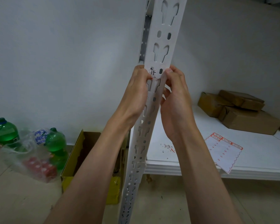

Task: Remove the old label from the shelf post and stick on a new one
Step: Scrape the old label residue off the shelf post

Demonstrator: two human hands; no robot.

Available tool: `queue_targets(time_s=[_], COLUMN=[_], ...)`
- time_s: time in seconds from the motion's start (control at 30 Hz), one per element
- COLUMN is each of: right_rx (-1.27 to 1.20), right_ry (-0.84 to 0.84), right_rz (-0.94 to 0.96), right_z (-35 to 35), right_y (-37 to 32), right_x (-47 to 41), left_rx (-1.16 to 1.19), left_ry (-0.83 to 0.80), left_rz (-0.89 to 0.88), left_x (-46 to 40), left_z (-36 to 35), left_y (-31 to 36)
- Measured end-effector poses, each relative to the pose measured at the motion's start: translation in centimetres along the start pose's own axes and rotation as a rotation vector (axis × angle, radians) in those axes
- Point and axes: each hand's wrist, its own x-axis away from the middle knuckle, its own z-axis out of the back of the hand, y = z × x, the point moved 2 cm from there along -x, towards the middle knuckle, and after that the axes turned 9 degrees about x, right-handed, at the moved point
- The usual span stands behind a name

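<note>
Pale wall, tiled floor, and a white shelf post rising in front of a low shelf.

Both hands flank the post: the left hand curls round its edge with the thumb at the torn remnant of the old label; the right hand grips the opposite edge. Paper scraps lie on the shelf, so peeling looks unfinished. Next comes scraping the remnant clean, then a fresh sticker from the label sheet.

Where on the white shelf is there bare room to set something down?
Bare shelf lies between the label sheet and the cardboard boxes, and behind the paper scraps near the post. The back right corner is crowded with boxes.
</note>
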Motion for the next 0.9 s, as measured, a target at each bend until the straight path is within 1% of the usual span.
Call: queue_targets(time_s=[0.2, 0.37, 0.9], right_rx=[0.011, 0.015, -0.031], right_ry=[-0.017, -0.021, -0.03], right_rz=[-0.002, -0.002, -0.001], right_z=[0.04, 0.05, 0.2], right_y=[0.12, 0.15, -0.2], right_x=[-0.06, -0.08, -0.08], left_rx=[-0.006, -0.054, -0.004], left_ry=[0.013, 0.011, -0.015], left_rz=[-0.008, -0.027, -0.028], left_x=[-0.18, -0.38, -0.54], left_z=[0.02, 0.13, 0.6], left_y=[-0.13, 0.06, -0.32])
